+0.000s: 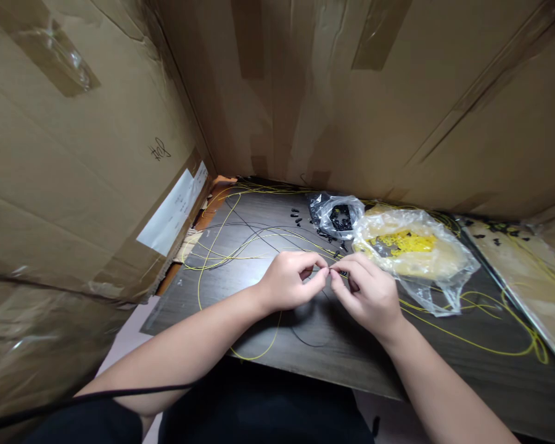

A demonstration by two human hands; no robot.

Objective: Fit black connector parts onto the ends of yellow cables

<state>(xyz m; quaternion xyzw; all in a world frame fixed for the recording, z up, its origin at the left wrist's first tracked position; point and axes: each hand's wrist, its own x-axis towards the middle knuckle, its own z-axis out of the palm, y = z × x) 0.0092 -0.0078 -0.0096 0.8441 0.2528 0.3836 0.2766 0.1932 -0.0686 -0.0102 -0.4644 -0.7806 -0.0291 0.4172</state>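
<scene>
My left hand [290,279] and my right hand [367,293] meet over a dark wooden table [268,333], fingertips pinched together. Between them runs a thin yellow cable [203,265], and a small black part [343,272] shows at my right fingertips. The cable loops across the table to the left and toward me. A thin black wire [305,339] curves under my hands.
A clear bag of black parts [335,216] and a clear bag with yellow contents [409,246] lie behind my hands. Loose black parts [296,216] are scattered nearby. Cardboard boxes [74,154] wall in the left and back. A cardboard sheet [527,265] lies at right.
</scene>
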